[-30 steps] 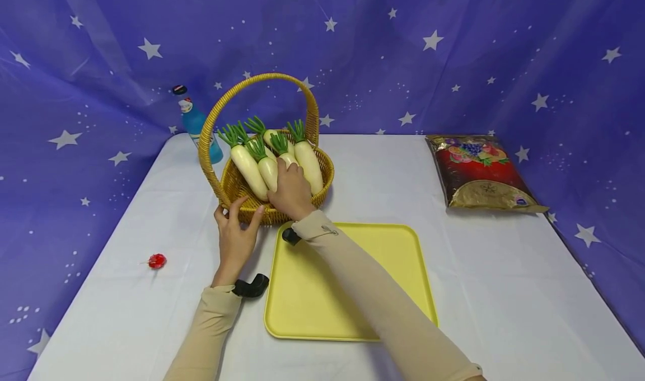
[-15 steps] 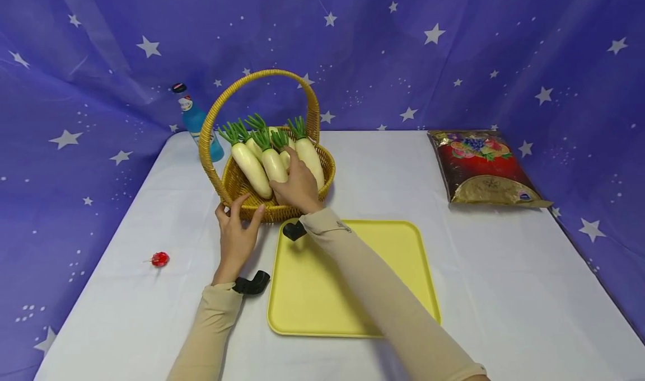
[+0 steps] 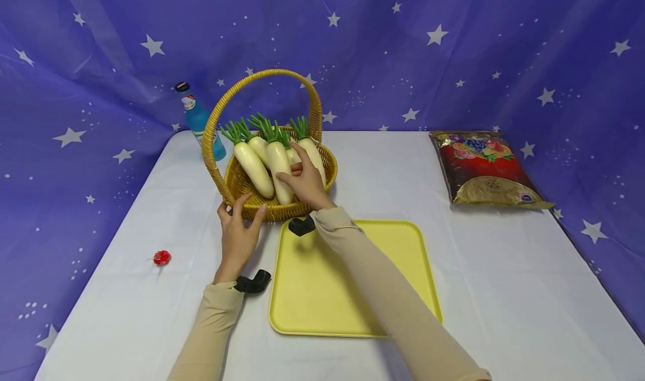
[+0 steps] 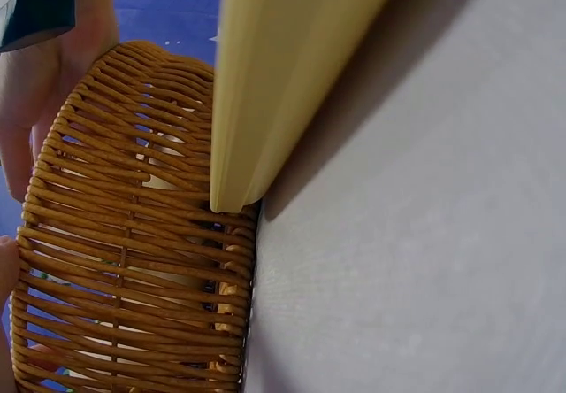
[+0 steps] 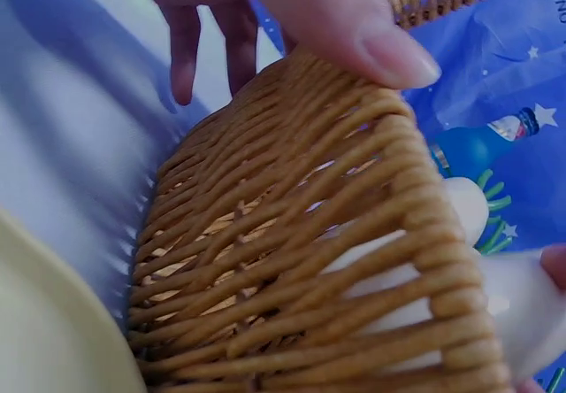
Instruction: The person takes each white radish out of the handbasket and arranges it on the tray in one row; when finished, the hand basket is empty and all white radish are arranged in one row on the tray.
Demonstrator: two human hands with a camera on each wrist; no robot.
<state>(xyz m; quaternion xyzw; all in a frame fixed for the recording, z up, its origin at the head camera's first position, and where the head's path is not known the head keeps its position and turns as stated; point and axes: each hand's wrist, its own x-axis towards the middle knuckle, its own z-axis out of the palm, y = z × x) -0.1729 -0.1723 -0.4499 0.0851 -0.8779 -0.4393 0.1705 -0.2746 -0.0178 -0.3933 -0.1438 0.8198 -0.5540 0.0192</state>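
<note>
A woven wicker basket (image 3: 279,213) with a tall arched handle holds several white radishes with green tops. My right hand (image 3: 309,184) pinches one white radish (image 3: 279,165) between thumb and fingers, over the front of the basket. In the right wrist view part of that radish (image 5: 522,309) shows behind the rim. My left hand (image 3: 237,242) grips the basket's front left rim; its thumb lies over the edge in the right wrist view. Another radish (image 3: 252,168) leans along the basket's left side.
A yellow tray (image 3: 327,302) lies in front of the basket, under my right forearm. Behind the basket's left side stands a blue bottle (image 3: 199,118). A red lollipop (image 3: 162,258) lies at left, and a red and gold bag (image 3: 486,168) at far right.
My right hand has shifted slightly right and back toward me, drawing the radish forward and more upright to the basket's front rim. My left hand stays on the rim.
</note>
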